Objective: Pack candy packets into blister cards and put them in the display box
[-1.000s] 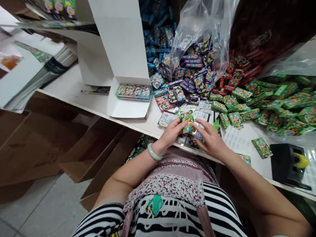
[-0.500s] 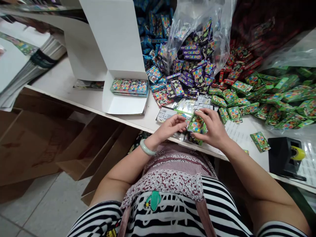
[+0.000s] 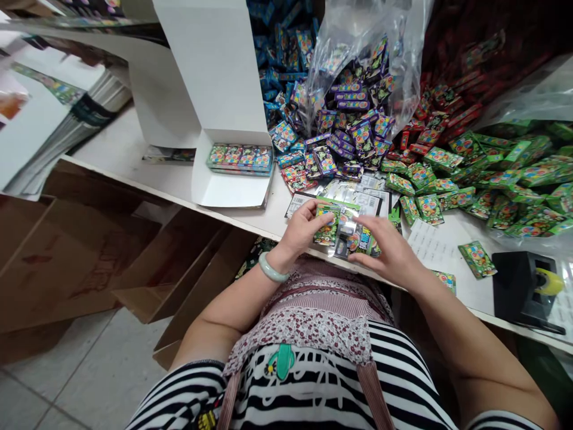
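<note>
At the table's front edge, my left hand (image 3: 302,230) has its thumb and fingers on a small green box (image 3: 326,226). My right hand (image 3: 385,248) grips the right side of a printed card with clear plastic (image 3: 360,240), its thumb below and fingers above. The green box lies against the left part of this plastic. More black-and-white printed cards (image 3: 369,203) lie just behind my hands.
An open white carton (image 3: 230,190) holding small boxes stands at left. Purple (image 3: 362,136), blue, red and green boxes (image 3: 514,179) are heaped behind. A black tape dispenser (image 3: 517,286) sits at right; brown cartons (image 3: 62,263) stand below the table.
The green box has gone from my right hand to the left side, under my left fingers. My right hand now grips the card's plastic. The whole view has shifted slightly.
</note>
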Tool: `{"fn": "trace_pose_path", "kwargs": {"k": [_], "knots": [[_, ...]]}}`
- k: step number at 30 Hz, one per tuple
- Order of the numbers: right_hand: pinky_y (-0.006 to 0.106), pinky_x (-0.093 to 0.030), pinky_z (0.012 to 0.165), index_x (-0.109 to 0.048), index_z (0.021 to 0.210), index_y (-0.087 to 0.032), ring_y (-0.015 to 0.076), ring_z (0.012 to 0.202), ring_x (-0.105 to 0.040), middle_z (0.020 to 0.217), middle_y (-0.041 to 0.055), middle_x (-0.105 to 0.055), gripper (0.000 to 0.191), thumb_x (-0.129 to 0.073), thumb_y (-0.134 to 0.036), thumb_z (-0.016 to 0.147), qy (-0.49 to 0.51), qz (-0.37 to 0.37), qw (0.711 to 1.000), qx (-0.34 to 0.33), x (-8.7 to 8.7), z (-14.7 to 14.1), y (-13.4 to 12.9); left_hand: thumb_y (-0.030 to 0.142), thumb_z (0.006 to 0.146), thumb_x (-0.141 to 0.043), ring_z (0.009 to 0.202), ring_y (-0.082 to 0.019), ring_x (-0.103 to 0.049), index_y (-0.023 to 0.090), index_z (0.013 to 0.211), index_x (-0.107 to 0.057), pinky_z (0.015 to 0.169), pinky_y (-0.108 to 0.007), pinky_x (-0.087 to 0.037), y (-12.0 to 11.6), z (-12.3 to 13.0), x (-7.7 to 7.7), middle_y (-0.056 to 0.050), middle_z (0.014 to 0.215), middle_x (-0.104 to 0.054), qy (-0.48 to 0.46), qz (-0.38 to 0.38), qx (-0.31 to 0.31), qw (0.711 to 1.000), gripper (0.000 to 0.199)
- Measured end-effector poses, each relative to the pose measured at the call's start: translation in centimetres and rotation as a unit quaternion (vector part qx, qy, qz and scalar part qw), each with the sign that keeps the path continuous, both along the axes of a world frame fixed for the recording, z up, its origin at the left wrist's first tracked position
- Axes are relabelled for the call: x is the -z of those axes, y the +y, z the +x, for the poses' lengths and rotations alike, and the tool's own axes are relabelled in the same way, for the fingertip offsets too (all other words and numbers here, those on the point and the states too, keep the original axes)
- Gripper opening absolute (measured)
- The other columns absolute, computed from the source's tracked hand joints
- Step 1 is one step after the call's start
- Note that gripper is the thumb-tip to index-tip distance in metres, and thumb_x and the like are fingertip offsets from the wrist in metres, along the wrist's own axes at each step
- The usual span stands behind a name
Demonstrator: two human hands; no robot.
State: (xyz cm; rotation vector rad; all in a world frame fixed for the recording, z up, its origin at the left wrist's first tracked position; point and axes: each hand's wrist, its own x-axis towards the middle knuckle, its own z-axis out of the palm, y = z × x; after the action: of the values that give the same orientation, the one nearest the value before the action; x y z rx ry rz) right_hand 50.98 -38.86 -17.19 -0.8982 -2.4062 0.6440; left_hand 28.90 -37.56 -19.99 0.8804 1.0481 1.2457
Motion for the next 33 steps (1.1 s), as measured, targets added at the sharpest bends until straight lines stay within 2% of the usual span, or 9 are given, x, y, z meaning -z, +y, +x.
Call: {"fn": "trace_pose_path", "kwargs": {"k": [4,8,11,13,15,17,20,26,33], "knots": [[0.062,-0.035,0.115,-0.019,0.158,-0.027,0.0376,0.147,-0.032,0.158,0.0166,-0.035,0.098,-0.075,-0.044,0.08,-0.053,0.056,0.997,0.014,0.5,-1.0,0.3,0.04,0.064,-0.088,0.076,-0.011,-0.059,0.017,0.088,-0.063,0.076,-0.024,-0.048,-0.6,2.1,0.6,0.001,0.085,-0.066,-0.047,-0.025,0.028,0.998,0.042],[0.057,-0.043,0.109,-0.024,0.156,-0.027,0.0333,0.135,-0.046,0.144,0.0151,-0.048,0.084,-0.068,-0.032,0.084,-0.021,0.066,0.997,0.023,1.9,-1.9,0.2,0.048,0.069,-0.084,0.081,-0.013,-0.061,0.016,0.091,-0.061,0.081,-0.026,-0.05,-1.0,2.7,1.3,-0.001,0.087,-0.065,-0.051,-0.041,0.058,0.996,0.046],[0.056,-0.046,0.105,-0.04,0.146,-0.026,0.034,0.127,-0.051,0.135,0.0149,-0.052,0.073,-0.071,-0.034,0.08,0.005,0.092,0.994,0.064,2.4,-1.0,0.6,0.053,0.076,-0.078,0.103,-0.021,-0.063,0.017,0.116,-0.058,0.092,-0.035,-0.051,-0.3,0.7,1.0,-0.009,0.11,-0.065,0.089,0.053,0.085,0.991,0.057],[0.056,-0.045,0.104,-0.046,0.141,-0.026,0.0349,0.123,-0.052,0.131,0.0148,-0.052,0.07,-0.073,-0.038,0.078,0.014,0.107,0.987,0.118,2.4,0.6,1.4,0.052,0.071,-0.082,0.128,-0.03,-0.053,0.02,0.136,-0.049,0.107,-0.045,-0.044,0.9,-1.4,0.7,-0.015,0.136,-0.055,0.235,0.162,0.116,0.951,0.079],[0.057,-0.043,0.105,-0.047,0.141,-0.026,0.0355,0.124,-0.051,0.131,0.0145,-0.052,0.07,-0.074,-0.041,0.078,0.023,0.106,0.981,0.162,2.5,2.4,2.4,0.051,0.062,-0.088,0.146,-0.037,-0.032,0.022,0.145,-0.041,0.122,-0.053,-0.025,2.6,-3.3,0.8,-0.016,0.154,-0.039,0.357,0.245,0.192,0.881,0.099],[0.057,-0.042,0.107,-0.047,0.141,-0.027,0.0355,0.127,-0.051,0.134,0.0141,-0.052,0.07,-0.074,-0.044,0.079,0.033,0.096,0.978,0.181,2.7,3.9,3.2,0.05,0.06,-0.09,0.153,-0.039,-0.015,0.024,0.148,-0.038,0.125,-0.057,-0.011,4.2,-4.5,1.4,-0.015,0.162,-0.029,0.426,0.268,0.263,0.823,0.106],[0.057,-0.04,0.108,-0.047,0.142,-0.029,0.0358,0.13,-0.049,0.14,0.0137,-0.051,0.069,-0.073,-0.047,0.081,0.044,0.095,0.978,0.179,3.2,4.9,3.7,0.047,0.06,-0.089,0.153,-0.042,-0.011,0.024,0.148,-0.039,0.123,-0.061,-0.005,5.8,-4.7,2.6,-0.016,0.161,-0.032,0.476,0.254,0.308,0.784,0.104],[0.059,-0.037,0.11,-0.044,0.144,-0.031,0.0372,0.134,-0.046,0.145,0.0135,-0.048,0.068,-0.07,-0.042,0.082,0.004,0.109,0.979,0.172,3.6,3.6,3.4,0.05,0.065,-0.084,0.136,-0.041,-0.038,0.021,0.143,-0.045,0.121,-0.061,-0.014,5.4,-4.2,2.5,-0.017,0.142,-0.047,0.515,0.322,0.253,0.753,0.092],[0.058,-0.041,0.106,-0.045,0.143,-0.027,0.0372,0.129,-0.046,0.144,0.0158,-0.046,0.064,-0.068,-0.033,0.084,-0.05,0.119,0.985,0.116,2.8,2.3,2.9,0.061,0.071,-0.076,0.127,-0.039,-0.044,0.018,0.147,-0.041,0.112,-0.055,-0.033,3.6,-5.3,1.4,-0.019,0.137,-0.047,0.534,0.36,0.207,0.737,0.094]]}}
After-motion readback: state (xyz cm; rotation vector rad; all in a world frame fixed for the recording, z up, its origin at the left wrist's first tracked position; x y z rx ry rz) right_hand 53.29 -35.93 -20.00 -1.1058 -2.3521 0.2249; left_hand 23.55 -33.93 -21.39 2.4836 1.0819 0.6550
